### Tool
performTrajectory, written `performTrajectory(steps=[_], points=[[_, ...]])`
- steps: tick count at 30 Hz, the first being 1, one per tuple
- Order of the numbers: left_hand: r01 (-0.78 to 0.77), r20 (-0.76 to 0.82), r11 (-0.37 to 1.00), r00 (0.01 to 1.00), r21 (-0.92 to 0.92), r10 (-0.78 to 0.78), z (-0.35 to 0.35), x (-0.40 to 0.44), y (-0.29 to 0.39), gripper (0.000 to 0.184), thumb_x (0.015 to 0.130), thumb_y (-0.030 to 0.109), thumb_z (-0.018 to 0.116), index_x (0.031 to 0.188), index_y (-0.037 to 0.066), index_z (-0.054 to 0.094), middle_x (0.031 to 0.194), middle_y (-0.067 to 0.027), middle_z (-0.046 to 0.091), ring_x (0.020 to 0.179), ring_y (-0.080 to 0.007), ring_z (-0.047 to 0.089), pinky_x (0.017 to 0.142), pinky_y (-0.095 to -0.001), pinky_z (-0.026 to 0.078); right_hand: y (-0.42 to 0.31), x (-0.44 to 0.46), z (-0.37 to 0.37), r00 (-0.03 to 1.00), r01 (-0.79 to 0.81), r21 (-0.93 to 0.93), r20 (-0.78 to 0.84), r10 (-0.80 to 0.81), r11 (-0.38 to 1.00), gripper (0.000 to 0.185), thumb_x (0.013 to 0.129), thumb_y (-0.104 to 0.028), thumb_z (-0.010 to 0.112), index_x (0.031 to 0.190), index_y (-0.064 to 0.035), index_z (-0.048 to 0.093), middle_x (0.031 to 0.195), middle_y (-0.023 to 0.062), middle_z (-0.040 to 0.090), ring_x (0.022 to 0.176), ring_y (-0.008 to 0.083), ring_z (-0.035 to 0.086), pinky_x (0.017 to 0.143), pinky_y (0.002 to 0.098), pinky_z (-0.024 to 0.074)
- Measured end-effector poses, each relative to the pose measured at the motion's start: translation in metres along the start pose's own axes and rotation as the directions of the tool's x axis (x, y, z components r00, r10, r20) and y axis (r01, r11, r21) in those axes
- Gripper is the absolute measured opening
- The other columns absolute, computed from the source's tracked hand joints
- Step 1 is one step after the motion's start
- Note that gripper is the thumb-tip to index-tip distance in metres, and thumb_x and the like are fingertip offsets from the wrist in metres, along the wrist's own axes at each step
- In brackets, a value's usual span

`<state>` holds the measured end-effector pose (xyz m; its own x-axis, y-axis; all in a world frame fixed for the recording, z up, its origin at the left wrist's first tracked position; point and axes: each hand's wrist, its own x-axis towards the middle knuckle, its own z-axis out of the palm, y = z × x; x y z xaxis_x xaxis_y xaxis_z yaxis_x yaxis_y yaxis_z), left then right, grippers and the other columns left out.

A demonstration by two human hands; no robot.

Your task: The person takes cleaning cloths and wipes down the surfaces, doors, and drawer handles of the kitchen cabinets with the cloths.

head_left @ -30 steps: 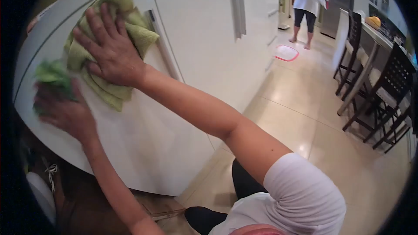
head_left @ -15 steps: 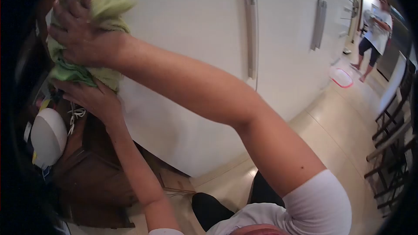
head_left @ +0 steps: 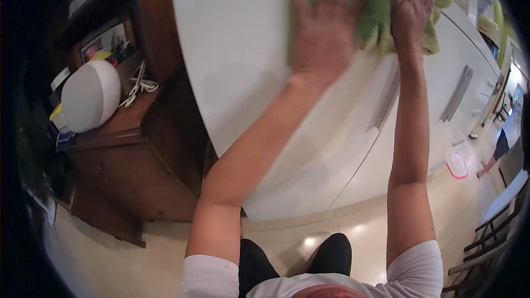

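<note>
My left hand [head_left: 324, 36], blurred by motion, holds a green cloth [head_left: 375, 3] against the upper part of a white cabinet door [head_left: 237, 77]. Its fingers stretch upward over the cloth. To its right, my right hand [head_left: 411, 14] is closed on a yellow-green towel [head_left: 429, 41] at the top edge of the cabinet. The towel hangs a little over the front, above a long door handle [head_left: 386, 99]. Cloth and towel meet or overlap between my hands; where one ends is hard to make out.
A dark wooden cabinet [head_left: 127, 174] stands at left, bearing a white-and-grey rounded device [head_left: 91, 96] and a white cable [head_left: 138, 85]. A pink-rimmed basin [head_left: 457, 165] sits on the floor at right, near a person's leg [head_left: 499, 149]. Dark chairs [head_left: 486, 237] line the right edge.
Both hands have moved from the left end of the white cabinet to the right along its top. The hands, formerly together on the bunched cloths, are now side by side. My view has turned.
</note>
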<state>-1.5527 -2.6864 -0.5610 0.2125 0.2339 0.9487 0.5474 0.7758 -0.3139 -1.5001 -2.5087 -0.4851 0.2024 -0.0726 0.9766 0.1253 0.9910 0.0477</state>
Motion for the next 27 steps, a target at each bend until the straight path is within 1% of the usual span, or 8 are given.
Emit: performTrajectory(steps=[4,5,10,12,18,21,24,27], points=[[-0.107,-0.081,0.986,0.992,-0.126,0.097,0.002,-0.004,-0.009,0.046,0.089,0.027,0.049,0.131,0.010,0.052,0.150,-0.0159,0.028,0.138,-0.0372,0.023,0.111,-0.0618,0.011,0.040,-0.006,0.013,0.970,0.243,-0.348,0.066,-0.235,0.905,0.065,0.090,-0.056,0.049,0.144,-0.0234,0.036,0.154,0.0147,0.018,0.141,0.0417,0.012,0.114,0.0480,0.0118],[-0.086,-0.044,0.990,0.996,-0.108,0.082,-0.002,-0.007,-0.028,0.047,0.089,0.028,0.049,0.132,0.009,0.051,0.151,-0.0159,0.026,0.139,-0.0381,0.022,0.111,-0.0615,0.010,0.006,-0.005,0.014,0.983,-0.114,0.045,-0.137,0.119,0.992,0.068,0.088,-0.048,0.053,0.147,-0.0233,0.030,0.155,0.0137,0.015,0.142,0.0420,0.007,0.112,0.0516,0.0135],[0.149,-0.130,0.989,0.981,0.013,-0.146,-0.029,-0.020,-0.124,0.074,0.090,0.047,0.051,0.143,0.001,0.029,0.150,-0.0219,0.025,0.139,-0.0412,0.020,0.111,-0.0602,0.008,-0.074,-0.045,-0.011,0.985,-0.147,-0.033,0.085,0.150,0.989,0.071,0.091,-0.036,0.049,0.148,-0.0027,0.020,0.153,0.0236,0.011,0.143,0.0390,0.004,0.116,0.0465,0.0017],[0.217,-0.050,0.975,0.974,-0.041,-0.219,-0.037,-0.053,-0.104,0.059,0.089,0.037,0.050,0.139,0.006,0.041,0.152,-0.0180,0.021,0.139,-0.0409,0.018,0.111,-0.0616,0.009,-0.102,-0.099,-0.023,0.961,0.056,-0.048,0.275,-0.041,0.997,0.076,0.081,-0.044,0.059,0.147,-0.0226,0.030,0.155,0.0156,0.013,0.142,0.0433,0.007,0.110,0.0575,0.0153],[-0.055,0.483,0.984,0.866,-0.172,0.133,-0.070,-0.265,-0.032,0.057,0.086,0.021,0.052,0.141,0.013,0.041,0.154,-0.0170,0.017,0.142,-0.0390,0.011,0.110,-0.0640,0.005,-0.130,-0.367,-0.096,0.659,0.181,0.277,0.678,-0.325,0.944,0.066,0.069,-0.040,0.071,0.130,-0.0255,0.053,0.156,0.0108,0.016,0.141,0.0450,0.012,0.103,0.0676,0.0199],[-0.035,0.395,0.980,0.912,-0.196,0.112,-0.068,-0.249,-0.057,0.050,0.091,0.017,0.048,0.140,0.021,0.043,0.155,-0.0134,0.018,0.142,-0.0343,0.017,0.111,-0.0603,0.012,-0.122,-0.281,-0.108,0.445,0.097,0.263,0.851,-0.278,0.960,0.072,0.069,-0.038,0.072,0.136,-0.0278,0.047,0.156,0.0080,0.016,0.142,0.0413,0.014,0.103,0.0631,0.0255],[0.201,0.077,0.953,0.979,-0.228,-0.188,-0.055,-0.158,-0.087,0.062,0.095,0.027,0.047,0.146,0.000,0.023,0.153,-0.0192,0.019,0.141,-0.0373,0.019,0.114,-0.0529,0.009,-0.103,-0.168,-0.077,0.838,-0.068,0.154,0.545,-0.027,0.986,0.085,0.073,-0.038,0.070,0.147,-0.0279,0.029,0.156,0.0167,0.009,0.142,0.0428,0.006,0.109,0.0608,0.0156],[0.174,-0.215,0.983,0.959,-0.054,-0.182,-0.040,-0.077,-0.114,0.080,0.093,0.043,0.053,0.146,-0.004,0.016,0.152,-0.0214,0.021,0.139,-0.0350,0.024,0.110,-0.0565,0.019,-0.083,-0.076,-0.033,0.983,-0.138,0.183,0.146,0.112,0.973,0.094,0.071,-0.032,0.069,0.149,-0.0143,0.020,0.154,0.0256,0.004,0.141,0.0465,0.000,0.111,0.0610,0.0035]])
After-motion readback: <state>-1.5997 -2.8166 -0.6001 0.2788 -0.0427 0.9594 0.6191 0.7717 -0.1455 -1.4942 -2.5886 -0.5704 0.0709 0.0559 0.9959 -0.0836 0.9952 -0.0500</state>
